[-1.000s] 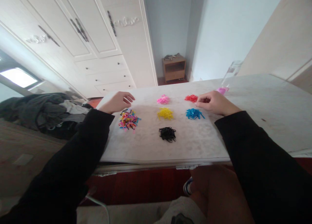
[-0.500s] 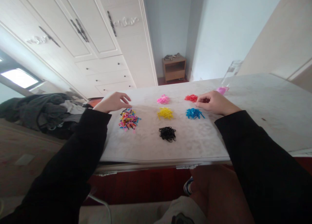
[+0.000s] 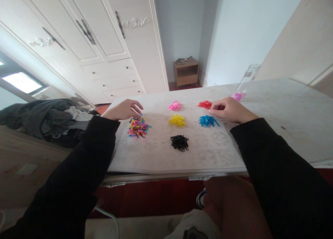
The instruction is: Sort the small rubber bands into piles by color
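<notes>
My left hand [image 3: 125, 109] is over the far edge of a mixed heap of small coloured rubber bands [image 3: 138, 128], its fingers bent and slightly apart. A bit of blue shows by its fingertips. My right hand [image 3: 229, 110] is curled, thumb and fingertips together, just beside the red rubber bands [image 3: 204, 104] and the blue rubber bands [image 3: 208, 121]. What it pinches, if anything, is too small to make out. Sorted piles of pink rubber bands [image 3: 175, 105], yellow rubber bands [image 3: 177, 120] and black rubber bands [image 3: 179, 142] lie between the hands.
The piles rest on a pale table [image 3: 208, 155]. At its far right stand a clear glass bottle [image 3: 249, 76] and a pink object [image 3: 238, 96]. Dark clothes [image 3: 52, 121] are heaped to the left. A white wardrobe [image 3: 104, 41] and small wooden cabinet [image 3: 186, 72] stand beyond.
My left hand's fingers have bent down a little closer to the mixed heap. My right hand stays almost still, and the view has shifted slightly.
</notes>
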`<state>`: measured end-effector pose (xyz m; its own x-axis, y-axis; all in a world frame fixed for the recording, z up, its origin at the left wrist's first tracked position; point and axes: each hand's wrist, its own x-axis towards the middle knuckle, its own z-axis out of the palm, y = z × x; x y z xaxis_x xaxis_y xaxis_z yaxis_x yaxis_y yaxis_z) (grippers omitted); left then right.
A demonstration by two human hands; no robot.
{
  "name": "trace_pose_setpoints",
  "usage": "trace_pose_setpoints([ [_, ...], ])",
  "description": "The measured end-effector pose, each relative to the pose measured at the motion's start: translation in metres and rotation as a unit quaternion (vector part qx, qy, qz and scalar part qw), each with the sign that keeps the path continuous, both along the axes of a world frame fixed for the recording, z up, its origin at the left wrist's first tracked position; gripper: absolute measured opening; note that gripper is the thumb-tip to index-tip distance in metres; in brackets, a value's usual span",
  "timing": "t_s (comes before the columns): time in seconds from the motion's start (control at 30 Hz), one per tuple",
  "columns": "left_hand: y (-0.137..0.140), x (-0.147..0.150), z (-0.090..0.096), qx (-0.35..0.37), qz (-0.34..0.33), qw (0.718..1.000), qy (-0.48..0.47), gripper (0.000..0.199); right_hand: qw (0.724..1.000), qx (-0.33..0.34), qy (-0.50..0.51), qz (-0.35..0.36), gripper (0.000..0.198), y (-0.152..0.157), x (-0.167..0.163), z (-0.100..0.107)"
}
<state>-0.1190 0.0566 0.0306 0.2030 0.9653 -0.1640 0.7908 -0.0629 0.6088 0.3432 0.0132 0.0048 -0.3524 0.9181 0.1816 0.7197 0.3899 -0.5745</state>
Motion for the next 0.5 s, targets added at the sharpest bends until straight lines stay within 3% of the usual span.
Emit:
trace_pose_setpoints([
  [0.5, -0.0036, 0.0038, 0.0019, 0.055, 0.021, 0.998, -0.011, 0.027, 1.0, -0.002, -0.01, 0.0, 0.033, -0.0013, -0.0014, 0.001],
])
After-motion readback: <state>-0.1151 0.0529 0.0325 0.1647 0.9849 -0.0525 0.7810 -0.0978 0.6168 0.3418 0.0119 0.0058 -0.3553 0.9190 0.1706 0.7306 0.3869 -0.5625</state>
